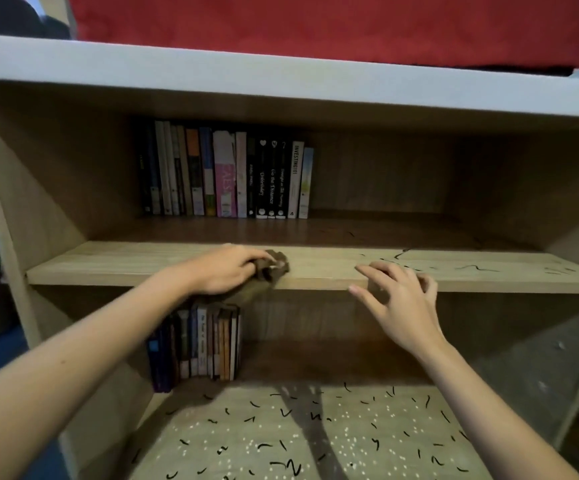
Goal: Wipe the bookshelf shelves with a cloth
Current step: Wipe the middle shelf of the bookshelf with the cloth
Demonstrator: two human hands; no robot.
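On the middle shelf (pixel 125 268), books (pixel 225 174) stand at the back left. The cloth (pixel 274 268) lies at the shelf's front edge, under the left hand (pixel 225 268). The right hand (pixel 398 299) is to its right. More books (pixel 198 344) stand on the lower shelf (pixel 315 427), below the cloth.

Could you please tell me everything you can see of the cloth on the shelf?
The cloth is a small olive-brown piece of soft-looking fabric, crumpled into a wad. The left hand grips it, fingers curled over its top. It lies at the front edge of the middle shelf, left of centre, with a fold hanging over that edge. Blur hides any weave.
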